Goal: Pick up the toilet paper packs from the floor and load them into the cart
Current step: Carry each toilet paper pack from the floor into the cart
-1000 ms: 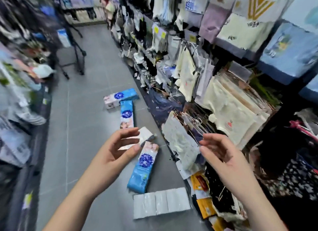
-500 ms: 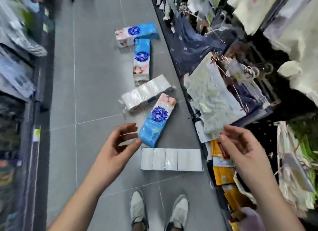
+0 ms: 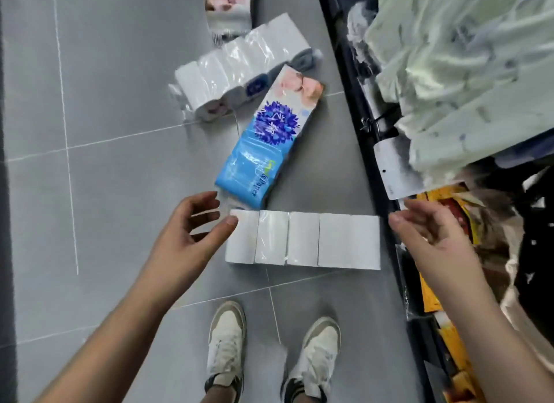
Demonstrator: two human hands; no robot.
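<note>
plain white pack (image 3: 302, 242), blue pack (image 3: 266, 138) – purple flower print, grey tiled floor (image 3: 114, 87), white shoes (image 3: 227, 339)

Near pack (image 3: 302, 242) lies between left hand (image 3: 192, 237) and right hand (image 3: 431, 231).

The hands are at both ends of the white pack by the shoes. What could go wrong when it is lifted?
1. The blue pack seems to touch the white pack with its near end; lifting may drag it along.
2. The right hand is close to the shelf base and a hanging white tag, so it may snag there.
</note>
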